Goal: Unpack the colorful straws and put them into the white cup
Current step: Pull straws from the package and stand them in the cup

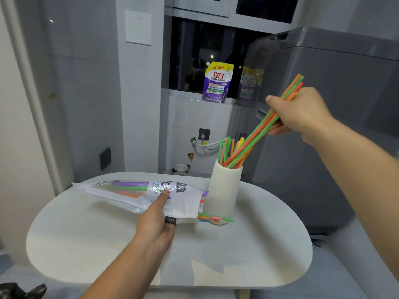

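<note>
A tall white ribbed cup [224, 190] stands on the white oval table [108, 244], with several colorful straws [228, 147] upright in it. My right hand [300, 113] grips a bunch of green, orange and red straws [259, 132] held at a slant, their lower ends inside the cup's mouth. My left hand [157, 219] pinches a clear plastic straw package [138, 193] lying on the table left of the cup. Purple, green and orange straws show through the package. A few straw ends [213, 218] stick out of its open end at the cup's base.
A grey washing machine [323, 126] stands close behind and right of the cup. A purple detergent pouch [217, 83] sits on the window ledge behind. A wall socket [204, 133] and a white hose [211, 143] lie beyond the table's far edge.
</note>
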